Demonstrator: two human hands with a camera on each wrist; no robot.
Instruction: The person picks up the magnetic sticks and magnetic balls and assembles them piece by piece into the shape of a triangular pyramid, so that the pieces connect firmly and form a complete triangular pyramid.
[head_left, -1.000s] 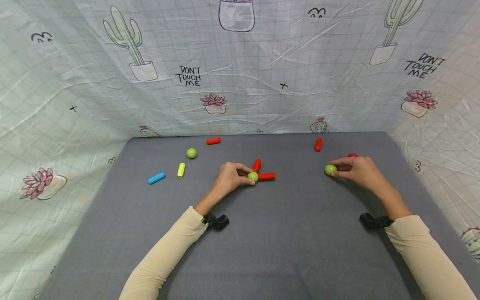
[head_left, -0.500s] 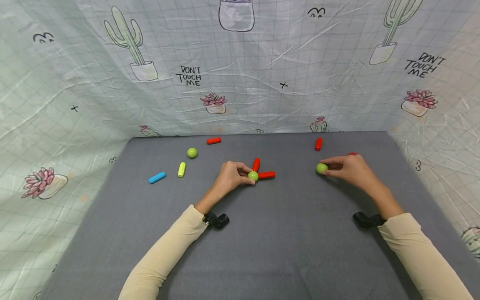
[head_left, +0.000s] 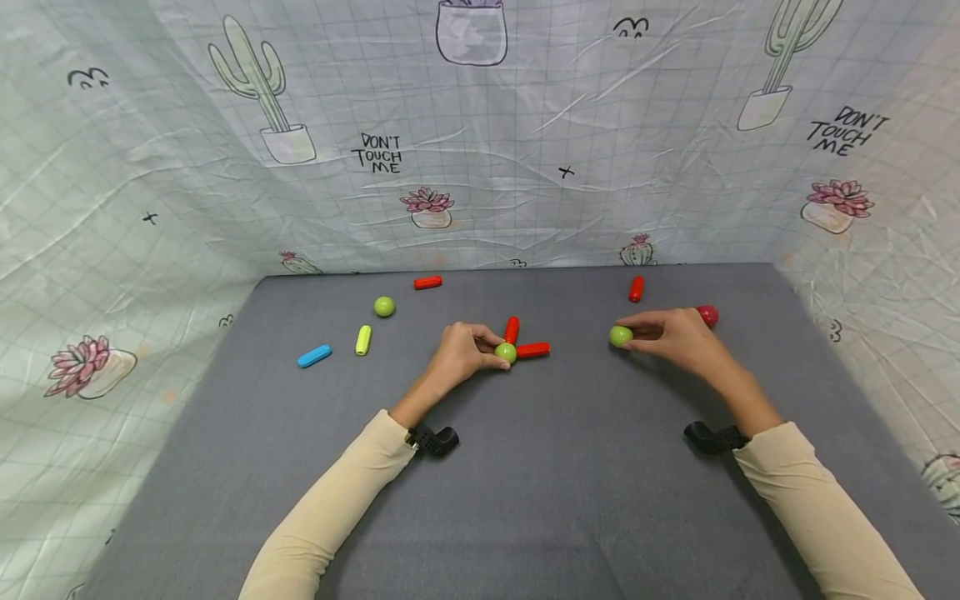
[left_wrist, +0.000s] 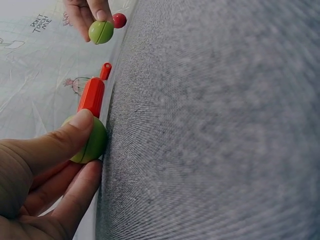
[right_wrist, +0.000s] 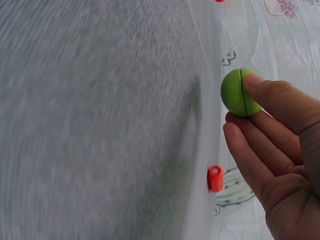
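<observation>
In the head view my left hand [head_left: 463,353] pinches a green ball [head_left: 506,353] at mid-table. Two red rods [head_left: 533,350] run out from that ball, one toward the back and one toward the right. The left wrist view shows the thumb over the ball, with a red rod [left_wrist: 92,96] at its far side. My right hand [head_left: 678,337] holds another green ball [head_left: 620,337] between thumb and fingertips, off to the right. In the right wrist view this second green ball [right_wrist: 240,93], with a seam round it, sits in the fingertips with no rod on it.
Behind the right hand lies a red ball [head_left: 707,316]. Loose red rods lie near the back edge, one on the right [head_left: 637,289] and one left of centre [head_left: 427,282]. On the left are a green ball [head_left: 384,307], a yellow rod [head_left: 363,340] and a blue rod [head_left: 314,356].
My right hand has moved left with its green ball, bringing more of the red ball into sight. The left hand has stayed in place, holding its ball with the two rods.
</observation>
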